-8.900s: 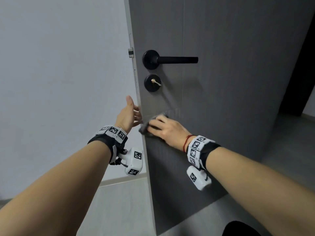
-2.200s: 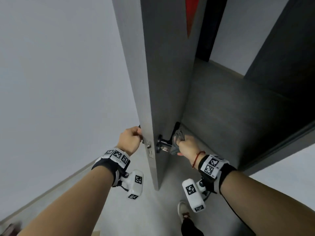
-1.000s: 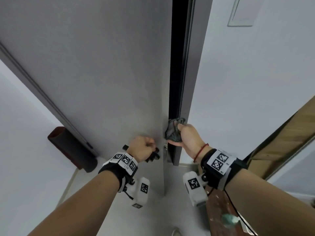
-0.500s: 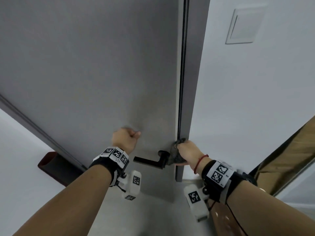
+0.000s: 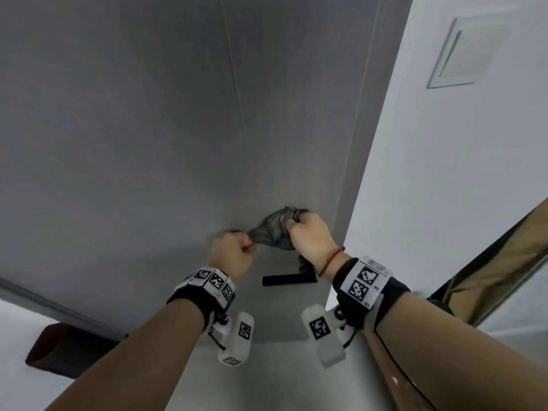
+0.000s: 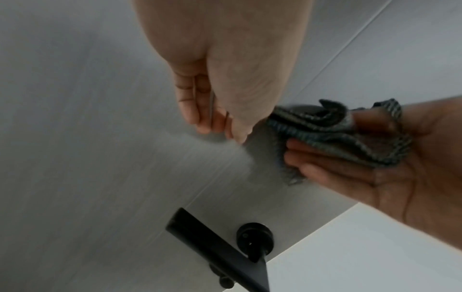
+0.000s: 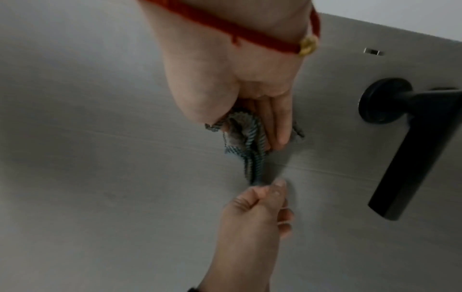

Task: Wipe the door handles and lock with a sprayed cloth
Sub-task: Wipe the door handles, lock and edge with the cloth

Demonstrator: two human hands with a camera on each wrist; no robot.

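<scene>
A grey striped cloth point(image 5: 274, 229) is bunched against the grey door point(image 5: 148, 129), a little above the black lever handle point(image 5: 289, 279). My right hand point(image 5: 292, 226) grips the bulk of the cloth point(image 7: 245, 138). My left hand point(image 5: 249, 246) pinches one stretched corner of it between thumb and fingers point(image 7: 265, 192). In the left wrist view the cloth point(image 6: 337, 134) lies across my right palm. The lever point(image 6: 217, 254) and its round rose point(image 6: 255, 237) sit below both hands, untouched. A small dark knob point(image 6: 226, 282) shows under the lever.
The door's right edge meets a white wall with a light switch plate point(image 5: 462, 48). A tan wooden panel point(image 5: 504, 262) leans in at the right. A dark red-brown object point(image 5: 59, 348) lies low on the left by the floor.
My right hand has lifted the cloth off the handle's rose to a spot above it. My left hand has moved right from the door face and taken a corner of the cloth.
</scene>
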